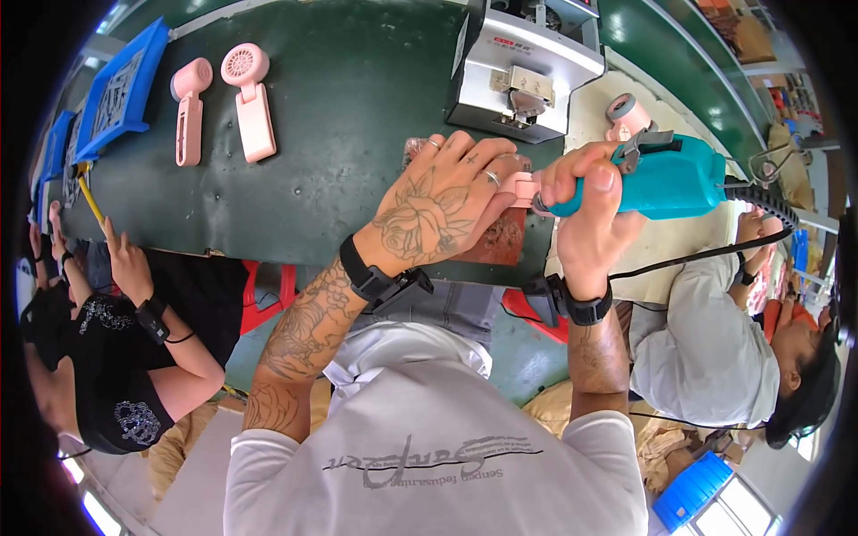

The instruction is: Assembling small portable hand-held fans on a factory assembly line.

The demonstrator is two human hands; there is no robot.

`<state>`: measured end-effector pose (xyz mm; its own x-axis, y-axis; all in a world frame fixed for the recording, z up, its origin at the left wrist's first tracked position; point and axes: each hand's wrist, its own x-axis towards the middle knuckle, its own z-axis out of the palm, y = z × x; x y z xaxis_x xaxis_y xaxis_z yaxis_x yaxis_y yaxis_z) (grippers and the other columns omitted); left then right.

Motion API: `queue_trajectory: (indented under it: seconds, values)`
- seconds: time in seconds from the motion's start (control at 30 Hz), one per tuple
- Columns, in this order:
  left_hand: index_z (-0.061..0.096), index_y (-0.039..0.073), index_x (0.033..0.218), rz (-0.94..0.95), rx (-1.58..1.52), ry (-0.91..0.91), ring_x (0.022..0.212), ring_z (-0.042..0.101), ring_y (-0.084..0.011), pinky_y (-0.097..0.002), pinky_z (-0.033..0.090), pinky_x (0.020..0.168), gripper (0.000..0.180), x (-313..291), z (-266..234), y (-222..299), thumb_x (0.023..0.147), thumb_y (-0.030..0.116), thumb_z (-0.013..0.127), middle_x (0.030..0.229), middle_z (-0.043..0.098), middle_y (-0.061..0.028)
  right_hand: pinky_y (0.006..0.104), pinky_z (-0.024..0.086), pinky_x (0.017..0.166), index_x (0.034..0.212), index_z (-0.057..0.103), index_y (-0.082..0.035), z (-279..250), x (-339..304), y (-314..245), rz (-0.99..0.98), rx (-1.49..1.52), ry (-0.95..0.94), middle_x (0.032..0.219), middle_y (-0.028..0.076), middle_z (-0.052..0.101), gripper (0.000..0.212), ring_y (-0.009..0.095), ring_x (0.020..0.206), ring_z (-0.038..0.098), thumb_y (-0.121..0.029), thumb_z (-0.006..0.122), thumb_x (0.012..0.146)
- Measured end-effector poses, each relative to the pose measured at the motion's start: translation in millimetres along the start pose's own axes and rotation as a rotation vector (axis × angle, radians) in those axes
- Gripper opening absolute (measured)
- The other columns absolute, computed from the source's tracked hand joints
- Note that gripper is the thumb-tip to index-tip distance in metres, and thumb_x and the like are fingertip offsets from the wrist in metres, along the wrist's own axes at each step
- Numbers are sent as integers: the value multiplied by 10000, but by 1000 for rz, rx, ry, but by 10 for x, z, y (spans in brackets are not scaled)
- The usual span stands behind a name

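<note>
My right hand (pixel 592 201) is wrapped round a teal electric screwdriver (pixel 675 179), which lies almost level with its nose pointing left. At that nose is a pink plastic piece (pixel 522 188), mostly hidden under my left hand (pixel 451 192). My left fingers curl over the piece and hold it down on a reddish-brown pad (pixel 496 246). How much of the piece lies under the palm cannot be seen. Farther left on the green table, two pink handheld fans lie apart from my hands: one fan (pixel 189 121) with a slotted handle, another fan (pixel 255 116) showing its round grille.
A silver machine (pixel 523 67) stands beyond my hands. Another pink fan head (pixel 627 116) sits at its right. Blue trays (pixel 121 89) of small parts line the far left. A black cable (pixel 679 259) trails right. Co-workers sit either side; the left one holds a yellow-handled tool (pixel 91 198).
</note>
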<state>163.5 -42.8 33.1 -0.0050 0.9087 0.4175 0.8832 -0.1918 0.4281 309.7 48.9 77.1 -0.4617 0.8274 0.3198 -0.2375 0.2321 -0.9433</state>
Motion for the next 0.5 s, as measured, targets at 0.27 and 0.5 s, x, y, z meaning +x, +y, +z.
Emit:
queue_trajectory:
  seconds: [0.27, 0.5]
  values:
    - [682, 117, 1208, 114, -21, 37, 1065, 603, -272, -430, 495, 897, 335, -66, -88, -6, 905, 260, 700, 1210, 654, -36, 360, 475, 647, 1128, 563, 7, -126, -261, 44, 102, -7, 111, 781, 69, 566, 327, 190, 705, 556, -310, 591, 1055]
    - [683, 168, 1246, 32, -147, 144, 1064, 659, -275, -405, 544, 844, 392, -575, -254, 78, 859, 145, 735, 1131, 680, -64, 281, 371, 473, 1023, 479, -63, -256, -673, -537, -230, 307, 153, 661, 16, 504, 655, 143, 522, 480, -710, 558, 955]
